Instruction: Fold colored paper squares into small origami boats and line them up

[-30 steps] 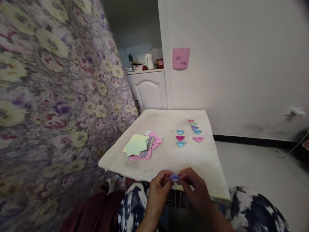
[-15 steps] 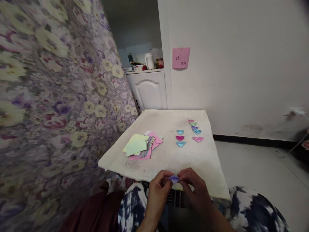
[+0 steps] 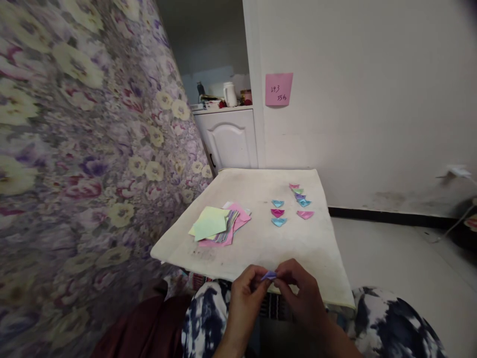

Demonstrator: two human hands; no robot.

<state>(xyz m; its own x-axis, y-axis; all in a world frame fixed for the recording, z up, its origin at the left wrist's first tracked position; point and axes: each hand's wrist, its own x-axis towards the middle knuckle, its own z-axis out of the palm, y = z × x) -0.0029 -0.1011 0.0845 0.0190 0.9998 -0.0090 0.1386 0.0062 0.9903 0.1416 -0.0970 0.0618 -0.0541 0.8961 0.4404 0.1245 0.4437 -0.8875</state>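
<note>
Left hand (image 3: 244, 294) and right hand (image 3: 299, 291): fingers clamped on purple folded paper (image 3: 269, 275) above near table (image 3: 257, 246) edge (mid-crease, I judge); align edges, press firmly.

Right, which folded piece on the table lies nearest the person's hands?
The blue piece at the near end of the left column, beside the magenta piece; the others lie farther back.

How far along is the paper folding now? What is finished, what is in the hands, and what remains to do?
Done: several small folded paper shapes lie in rows on the white table. In hand: the left hand and right hand pinch a small purple folded paper piece. Left: a stack of flat coloured paper sheets lies unfolded.
</note>
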